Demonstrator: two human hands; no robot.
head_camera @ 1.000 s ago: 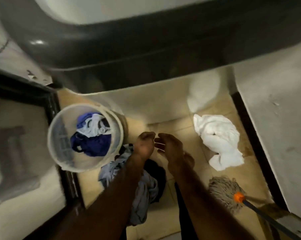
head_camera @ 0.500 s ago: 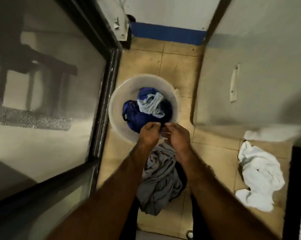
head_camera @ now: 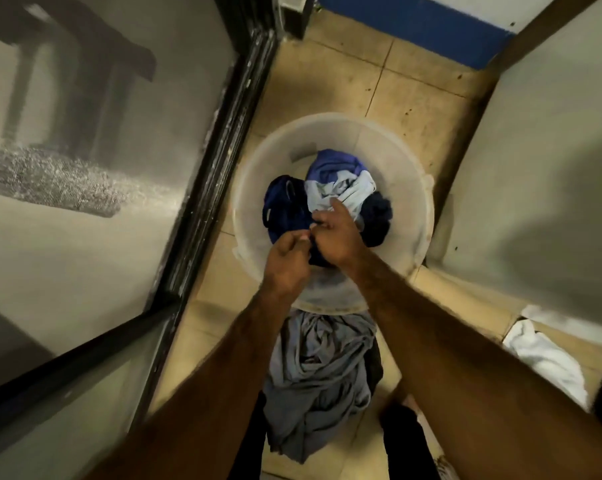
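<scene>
Over the tiled floor point(head_camera: 413, 98), left grip point(head_camera: 287, 259) and right grip point(head_camera: 337, 237) pinch a crumpled navy garment point(head_camera: 317, 259)

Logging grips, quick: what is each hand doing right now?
Left hand: closed, pinching the dark cloth over the tub.
Right hand: closed on the same dark cloth, forefinger sticking out.

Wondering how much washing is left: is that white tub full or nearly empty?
Partly filled: the clothes lie only in the bottom of the tub, whose inner wall shows bare above them.
</scene>
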